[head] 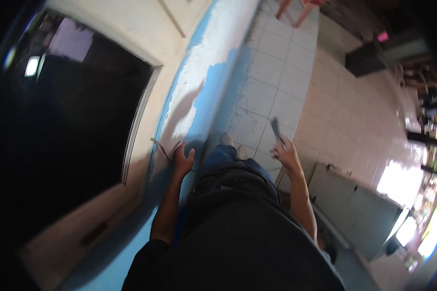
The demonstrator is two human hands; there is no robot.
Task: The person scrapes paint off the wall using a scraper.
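My right hand [287, 154] grips a dark flat-bladed tool [275, 127], perhaps a scraper or putty knife, blurred and pointing away from me above the floor. On my left side, my left hand [184, 162] is at the lower wall, thumb apart from the fingers, and its fingertips seem to touch the surface. A thin brownish strip [160, 148] sticks out just left of those fingers; whether it is fixed to the wall cannot be told. The wall's blue paint [213, 87] has a ragged white patch [189, 76], with a hand's shadow across it.
A dark window or glass panel [87, 109] in a pale frame is on the left. Light floor tiles [266, 69], blue-stained along the wall, run ahead of my feet. Pinkish tiles [335, 120] lie right, beside a grey panel [349, 203]. Red stool legs [291, 12] stand far ahead.
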